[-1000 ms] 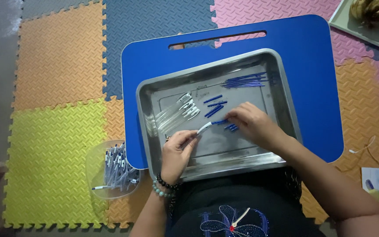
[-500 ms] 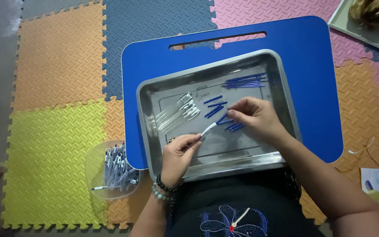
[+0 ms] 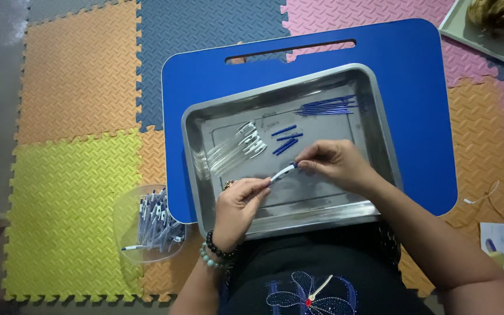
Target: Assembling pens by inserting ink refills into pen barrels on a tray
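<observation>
A: Between the two hands, over the near half of the steel tray (image 3: 380,125), one pen (image 3: 281,172) is held level, pale barrel with a blue end.

B: Grip?

A: Left hand (image 3: 237,205) is pinched on the pale end, thumb and forefinger closed. Right hand (image 3: 336,166) is pinched on the blue end, fingertips closed round it. Both are grasping the same pen, one at each end, so it hangs just clear of the tray floor rather than resting on it.

B: Stock around them?

A: Beyond the left hand, a cluster of clear barrels (image 3: 234,150) lies fanned, all pointing much the same way. Just beyond the right hand, a few loose blue caps (image 3: 285,139). Further off, toward the far rim, a tight bundle of thin blue refills (image 3: 326,107). Parts are sorted by kind, each pile within reach of the hands; my reading is that the raised rim keeps small pieces from rolling off.

B: Outside the tray?

A: The tray sits on a blue lap board (image 3: 421,105) over foam floor mats (image 3: 71,81). To the left of the left hand, on the mats, a clear bowl (image 3: 125,220) holds many pens.
</observation>
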